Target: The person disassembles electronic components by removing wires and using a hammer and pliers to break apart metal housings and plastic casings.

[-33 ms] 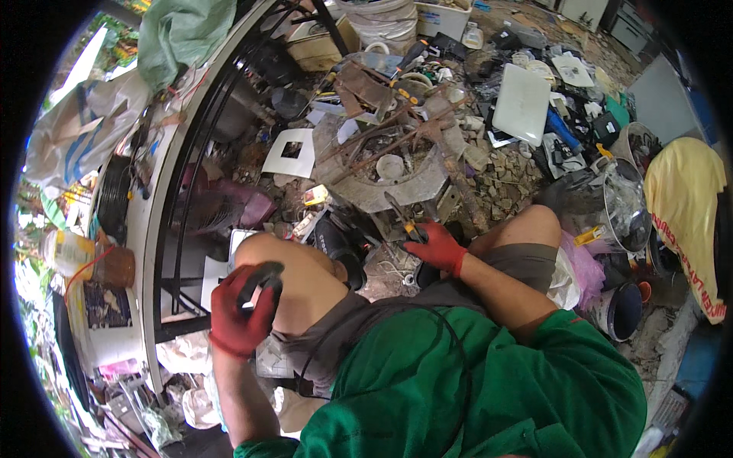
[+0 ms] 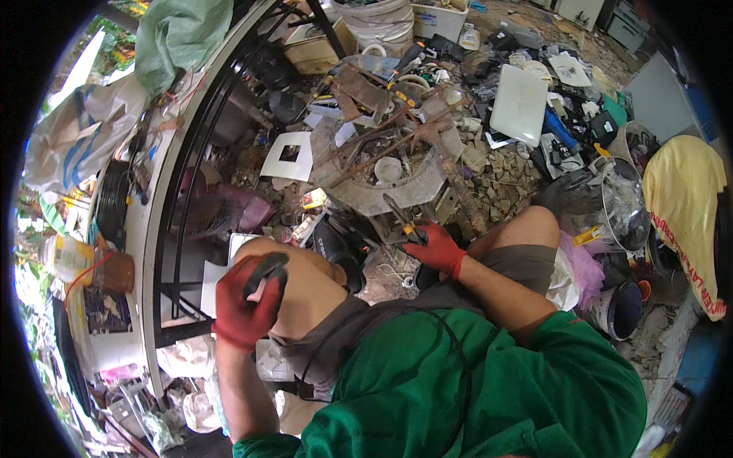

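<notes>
My left hand [image 2: 248, 304], in a red glove with dark fingertips, is raised beside my left knee. Its fingers and thumb curl toward each other in a pinch; whatever may lie between the tips is too small to make out. In front of my lap, my right hand [image 2: 435, 249], gloved the same way, is closed round a hand tool [image 2: 401, 215] with a grey metal head and a yellow-and-black handle. The tool's head points up and away, toward a worn grey frame [image 2: 366, 200] that holds a small round cup [image 2: 389, 169]. My fingers hide most of the handle.
A black-legged table [image 2: 169, 175] runs along the left. Rubble, scrap and a white panel [image 2: 519, 104] cover the ground ahead. At right are a clear-plastic-filled bucket [image 2: 626, 206], a yellow sack [image 2: 683, 198] and a dark tub [image 2: 624, 311]. A black cable [image 2: 460, 343] crosses my shirt.
My left hand has shifted slightly up and to the right, its fingers still curled. My right hand keeps its hold on the tool in nearly the same place.
</notes>
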`<action>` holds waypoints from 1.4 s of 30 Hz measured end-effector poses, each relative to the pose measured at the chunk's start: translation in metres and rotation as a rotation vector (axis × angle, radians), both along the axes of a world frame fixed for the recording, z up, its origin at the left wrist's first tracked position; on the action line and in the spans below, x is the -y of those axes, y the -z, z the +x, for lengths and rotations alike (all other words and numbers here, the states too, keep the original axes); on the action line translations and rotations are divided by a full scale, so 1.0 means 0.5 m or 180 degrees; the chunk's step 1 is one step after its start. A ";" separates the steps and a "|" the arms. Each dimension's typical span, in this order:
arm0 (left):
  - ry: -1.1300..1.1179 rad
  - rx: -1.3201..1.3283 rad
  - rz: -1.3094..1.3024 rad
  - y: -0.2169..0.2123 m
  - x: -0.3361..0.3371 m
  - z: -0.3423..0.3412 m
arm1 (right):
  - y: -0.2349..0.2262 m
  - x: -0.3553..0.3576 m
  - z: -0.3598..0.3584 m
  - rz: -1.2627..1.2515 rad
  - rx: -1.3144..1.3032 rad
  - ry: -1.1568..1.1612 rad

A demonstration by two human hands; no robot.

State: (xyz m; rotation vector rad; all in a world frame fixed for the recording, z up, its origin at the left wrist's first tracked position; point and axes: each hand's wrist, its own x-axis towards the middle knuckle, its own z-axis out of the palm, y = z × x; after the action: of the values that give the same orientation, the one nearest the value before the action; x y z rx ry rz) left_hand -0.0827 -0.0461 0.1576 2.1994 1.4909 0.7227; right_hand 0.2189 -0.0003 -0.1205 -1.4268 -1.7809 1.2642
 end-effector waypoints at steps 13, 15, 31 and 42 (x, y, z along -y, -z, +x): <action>0.0508 -0.1708 -0.1273 0.204 -0.161 0.103 | -0.026 -0.035 0.002 0.0129 0.0732 0.0759; 0.0645 -0.1617 -0.1349 0.200 -0.172 0.115 | -0.023 -0.039 0.004 0.0384 0.0791 0.0912; 0.0877 -0.1744 -0.1344 0.218 -0.199 0.187 | -0.029 -0.057 0.018 0.0897 0.1499 0.1016; -0.0206 -0.0782 0.0018 0.606 -0.367 0.331 | -0.190 -0.059 0.133 0.1704 0.0593 0.1330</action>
State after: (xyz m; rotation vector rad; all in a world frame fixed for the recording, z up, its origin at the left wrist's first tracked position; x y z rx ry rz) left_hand 0.0830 0.1372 -0.1452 2.3212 1.6851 0.4898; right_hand 0.2852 0.0292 -0.0253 -1.5122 -1.6456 0.4113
